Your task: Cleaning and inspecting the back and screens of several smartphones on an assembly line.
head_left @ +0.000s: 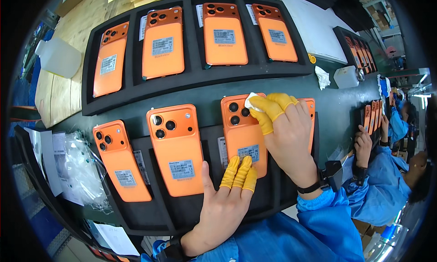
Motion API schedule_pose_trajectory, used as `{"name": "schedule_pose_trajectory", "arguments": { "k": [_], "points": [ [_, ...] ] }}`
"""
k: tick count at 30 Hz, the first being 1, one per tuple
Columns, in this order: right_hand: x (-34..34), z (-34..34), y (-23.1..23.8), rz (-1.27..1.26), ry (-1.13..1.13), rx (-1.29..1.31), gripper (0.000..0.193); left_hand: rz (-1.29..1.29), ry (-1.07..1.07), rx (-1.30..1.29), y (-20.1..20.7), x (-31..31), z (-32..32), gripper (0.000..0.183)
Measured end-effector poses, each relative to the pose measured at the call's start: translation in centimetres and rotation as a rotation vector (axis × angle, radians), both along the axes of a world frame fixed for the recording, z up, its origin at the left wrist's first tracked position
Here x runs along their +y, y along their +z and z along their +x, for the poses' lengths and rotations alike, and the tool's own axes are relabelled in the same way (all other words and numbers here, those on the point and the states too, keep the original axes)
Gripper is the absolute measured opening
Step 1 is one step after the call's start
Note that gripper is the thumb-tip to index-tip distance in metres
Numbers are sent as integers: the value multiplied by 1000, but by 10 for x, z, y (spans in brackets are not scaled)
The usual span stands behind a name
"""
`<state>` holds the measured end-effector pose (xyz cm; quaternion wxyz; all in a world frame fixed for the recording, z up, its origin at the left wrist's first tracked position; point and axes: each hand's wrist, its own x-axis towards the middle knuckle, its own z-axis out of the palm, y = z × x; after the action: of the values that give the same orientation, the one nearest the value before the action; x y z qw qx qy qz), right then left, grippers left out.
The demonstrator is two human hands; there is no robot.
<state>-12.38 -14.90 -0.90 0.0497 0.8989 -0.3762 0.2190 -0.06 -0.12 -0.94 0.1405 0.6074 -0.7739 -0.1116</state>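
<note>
An orange smartphone (pixel 241 133) lies back up in the near black foam tray (pixel 175 216). My left hand (pixel 226 203), with yellow finger cots on several fingers, rests its outstretched fingertips on the phone's lower end, by the label. Above it my right hand (pixel 287 130), also in yellow finger cots, pinches a small white wipe (pixel 251 102) against the camera area at the phone's top. My right hand hides part of that phone and most of another orange phone (pixel 311 121) to its right. Two more orange phones, (pixel 175 148) and a phone (pixel 122 159) farther left, lie in the same tray.
Beyond is a second black foam tray (pixel 191 80) of orange phones. A translucent bottle (pixel 59 57) stands far left; clear plastic film (pixel 84 171) lies near left. At right are crumpled tissue (pixel 322 77), a small bottle (pixel 347 77) and a co-worker in a blue sleeve (pixel 382 184).
</note>
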Motion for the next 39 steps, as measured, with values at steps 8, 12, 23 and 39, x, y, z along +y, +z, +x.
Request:
{"name": "schedule_pose_trajectory", "arguments": {
  "k": [8,12,23,39],
  "points": [
    [29,-5,-2,105,172,-185,32,12,-3,39,0,1,-1,38],
    [12,18,4,112,110,-6,28,20,-13,1,0,1,2,38],
    [-10,21,5,73,137,-88,25,33,-30,29,-2,2,0,42],
    [38,9,11,217,-99,-58,13,-90,61,161,-6,5,-2,32]
  ]
}}
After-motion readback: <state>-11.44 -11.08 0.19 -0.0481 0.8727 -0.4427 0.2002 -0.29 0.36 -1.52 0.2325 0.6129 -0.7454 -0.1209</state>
